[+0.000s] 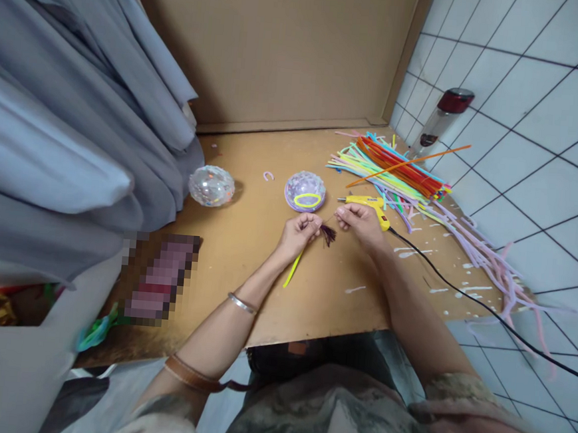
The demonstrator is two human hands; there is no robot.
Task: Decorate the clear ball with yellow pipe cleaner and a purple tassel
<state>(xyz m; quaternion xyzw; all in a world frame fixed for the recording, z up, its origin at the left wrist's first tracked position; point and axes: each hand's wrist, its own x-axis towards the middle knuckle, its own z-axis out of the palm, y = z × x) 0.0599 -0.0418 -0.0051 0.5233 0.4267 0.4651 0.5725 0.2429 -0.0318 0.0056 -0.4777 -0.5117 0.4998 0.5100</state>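
Observation:
My left hand [300, 234] is closed in a pinch on a small bundle of thin dark strands [328, 235] that fan out at one end. A bright yellow pipe cleaner [292, 272] sticks out below this hand; whether the hand grips it or it lies on the table, I cannot tell. My right hand [361, 223] pinches a fine strand that runs across from the bundle. Just beyond my hands is a clear ball with lilac filling [299, 180], with a yellow loop [308, 200] on its near side. A yellow glue gun [365, 201] lies beside my right hand.
Pipe cleaners of many colours [402, 172] are heaped at the back right. A second clear ball [212, 186] stands at left, near a grey curtain [76, 120]. The black cord [444, 277] crosses the table's right side. A bottle [439, 125] stands by the tiled wall.

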